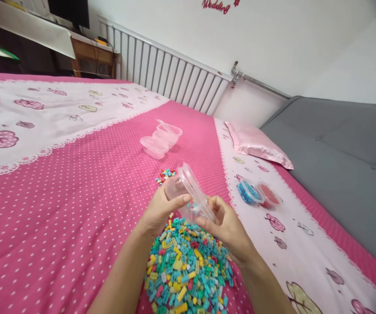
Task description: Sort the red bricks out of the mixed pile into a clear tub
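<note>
Above a heap of small colourful building bricks [188, 266], my left hand [160, 205] grips a clear plastic container [174, 187], tilted on its side. My right hand [225, 220] pinches the clear lid [196, 187] at its lower end, against the container's rim. Whether the lid is fully fastened cannot be seen. A few blue-green pieces show through the clear plastic, perhaps inside or behind it. Just beyond my left hand lies a smaller pile of mixed bricks [165, 175], partly hidden by the container.
Farther off on the pink dotted bedspread [109, 187] stand several clear containers [155, 146]. To the right are a container of blue pieces [249, 192] and one of red pieces [268, 195]. A pink pillow [256, 141] lies by the grey headboard [334, 152].
</note>
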Available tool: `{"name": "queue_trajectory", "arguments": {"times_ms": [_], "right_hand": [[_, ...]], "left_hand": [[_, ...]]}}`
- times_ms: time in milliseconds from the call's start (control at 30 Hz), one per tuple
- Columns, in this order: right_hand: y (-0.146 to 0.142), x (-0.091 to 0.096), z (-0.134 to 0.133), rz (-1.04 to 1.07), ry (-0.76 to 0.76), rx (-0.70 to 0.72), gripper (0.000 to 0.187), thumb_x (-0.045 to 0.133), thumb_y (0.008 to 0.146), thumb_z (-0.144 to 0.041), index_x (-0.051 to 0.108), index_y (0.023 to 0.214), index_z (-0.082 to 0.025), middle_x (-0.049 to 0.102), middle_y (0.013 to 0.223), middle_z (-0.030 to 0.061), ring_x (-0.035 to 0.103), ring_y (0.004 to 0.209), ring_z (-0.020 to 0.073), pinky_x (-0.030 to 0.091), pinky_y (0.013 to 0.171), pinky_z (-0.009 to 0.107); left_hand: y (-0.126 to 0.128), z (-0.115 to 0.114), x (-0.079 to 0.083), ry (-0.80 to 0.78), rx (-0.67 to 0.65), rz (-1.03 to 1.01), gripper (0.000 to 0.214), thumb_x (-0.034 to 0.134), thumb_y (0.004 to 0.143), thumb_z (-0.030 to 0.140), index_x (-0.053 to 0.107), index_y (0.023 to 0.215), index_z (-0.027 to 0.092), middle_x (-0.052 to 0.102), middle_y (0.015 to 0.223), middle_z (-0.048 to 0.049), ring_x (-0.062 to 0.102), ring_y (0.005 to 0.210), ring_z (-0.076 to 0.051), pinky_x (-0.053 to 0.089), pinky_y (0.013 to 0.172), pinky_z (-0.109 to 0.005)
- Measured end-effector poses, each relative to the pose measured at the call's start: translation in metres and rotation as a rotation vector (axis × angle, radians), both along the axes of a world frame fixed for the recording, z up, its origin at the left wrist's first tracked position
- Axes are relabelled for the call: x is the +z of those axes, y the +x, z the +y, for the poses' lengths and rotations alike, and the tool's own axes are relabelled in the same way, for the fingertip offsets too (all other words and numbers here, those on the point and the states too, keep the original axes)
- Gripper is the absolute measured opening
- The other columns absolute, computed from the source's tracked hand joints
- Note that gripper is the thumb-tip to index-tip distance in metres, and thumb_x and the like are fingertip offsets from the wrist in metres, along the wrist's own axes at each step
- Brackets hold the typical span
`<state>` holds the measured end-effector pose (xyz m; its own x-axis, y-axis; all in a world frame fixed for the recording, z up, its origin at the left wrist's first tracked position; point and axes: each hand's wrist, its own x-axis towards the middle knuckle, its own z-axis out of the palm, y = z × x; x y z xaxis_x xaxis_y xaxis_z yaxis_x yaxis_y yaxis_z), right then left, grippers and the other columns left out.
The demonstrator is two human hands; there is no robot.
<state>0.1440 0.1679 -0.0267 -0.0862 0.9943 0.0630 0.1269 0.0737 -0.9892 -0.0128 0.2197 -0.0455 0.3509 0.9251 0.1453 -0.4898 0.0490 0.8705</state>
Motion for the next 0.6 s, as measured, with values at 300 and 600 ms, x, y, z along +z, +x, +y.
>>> {"name": "queue_trajectory", "arguments": {"times_ms": [300, 600], "right_hand": [[0.013, -0.013, -0.005, 0.152, 0.075, -0.018, 0.064, 0.077, 0.057, -0.035, 0.044, 0.112, -0.029, 0.054, 0.121, 0.0073, 0.054, 0.108, 0.026, 0.046, 0.087, 0.04], [0.051, 0.003, 0.001, 0.451, -0.142, -0.005, 0.041, 0.058, 0.072, -0.049, 0.058, 0.103, -0.022, 0.061, 0.115, 0.0085, 0.058, 0.103, 0.0261, 0.047, 0.086, 0.042]], "left_hand": [[0.021, -0.005, -0.008, -0.014, -0.08, 0.113, 0.045, 0.073, 0.064, 0.03, 0.056, 0.103, 0.017, 0.063, 0.099, -0.0095, 0.059, 0.092, -0.025, 0.045, 0.082, -0.037], [0.02, -0.003, -0.006, -0.126, -0.194, 0.004, 0.053, 0.073, 0.062, 0.035, 0.056, 0.109, 0.019, 0.063, 0.107, -0.0133, 0.058, 0.102, -0.032, 0.044, 0.09, -0.047]]}}
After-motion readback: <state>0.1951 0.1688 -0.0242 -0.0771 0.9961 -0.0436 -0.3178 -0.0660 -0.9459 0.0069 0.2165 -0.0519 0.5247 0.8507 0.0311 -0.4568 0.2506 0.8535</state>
